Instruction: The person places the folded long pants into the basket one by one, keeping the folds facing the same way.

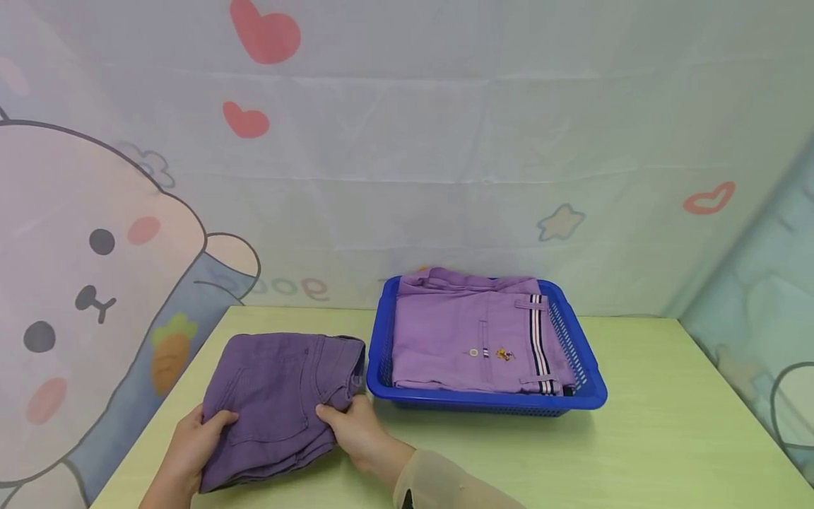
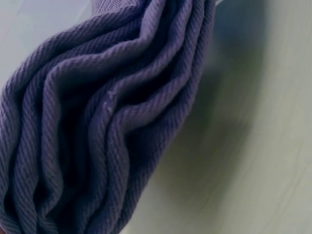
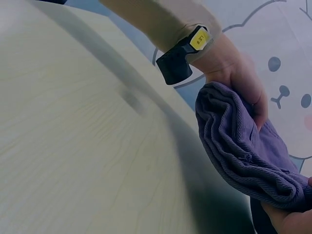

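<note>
A folded pair of dark purple trousers (image 1: 270,396), with a stitched pocket showing on top, is held between both hands at the table's left side. My left hand (image 1: 193,442) grips its lower left edge, thumb on top and fingers underneath. At the opposite edge my right hand (image 1: 356,428) pinches the cloth near the waistband, thumb on top. Stacked fabric layers (image 2: 112,112) fill much of the left wrist view, with a shadow on the table beyond. In the right wrist view the folded edge (image 3: 239,141) hangs over the table between the two hands.
A blue plastic basket (image 1: 486,405) stands at the table's back, just right of the dark trousers. Folded lilac trousers (image 1: 445,339) with a striped waistband lie in it. A printed cloth backdrop (image 1: 407,141) rises behind the pale green table (image 1: 668,424).
</note>
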The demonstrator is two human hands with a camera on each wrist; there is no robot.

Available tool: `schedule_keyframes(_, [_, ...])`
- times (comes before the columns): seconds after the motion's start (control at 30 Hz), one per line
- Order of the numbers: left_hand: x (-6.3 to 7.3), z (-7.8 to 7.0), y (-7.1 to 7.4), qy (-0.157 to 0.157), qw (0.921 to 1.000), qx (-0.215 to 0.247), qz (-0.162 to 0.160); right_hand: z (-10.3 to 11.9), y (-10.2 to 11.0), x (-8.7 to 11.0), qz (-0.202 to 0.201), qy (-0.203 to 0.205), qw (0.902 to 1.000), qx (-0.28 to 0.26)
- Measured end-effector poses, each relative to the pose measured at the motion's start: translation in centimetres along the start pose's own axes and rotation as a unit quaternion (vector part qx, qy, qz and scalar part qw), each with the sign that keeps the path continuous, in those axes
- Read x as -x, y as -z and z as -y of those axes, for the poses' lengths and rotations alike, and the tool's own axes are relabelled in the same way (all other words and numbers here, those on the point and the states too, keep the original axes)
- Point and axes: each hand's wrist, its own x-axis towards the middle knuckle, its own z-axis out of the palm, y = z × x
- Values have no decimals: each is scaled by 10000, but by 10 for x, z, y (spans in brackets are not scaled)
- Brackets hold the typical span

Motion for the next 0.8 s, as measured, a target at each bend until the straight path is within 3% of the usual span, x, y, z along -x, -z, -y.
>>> schedule_keyframes(0.8, [5, -7, 5, -27, 9997, 127, -189, 11, -2, 2, 49, -54, 9997, 225])
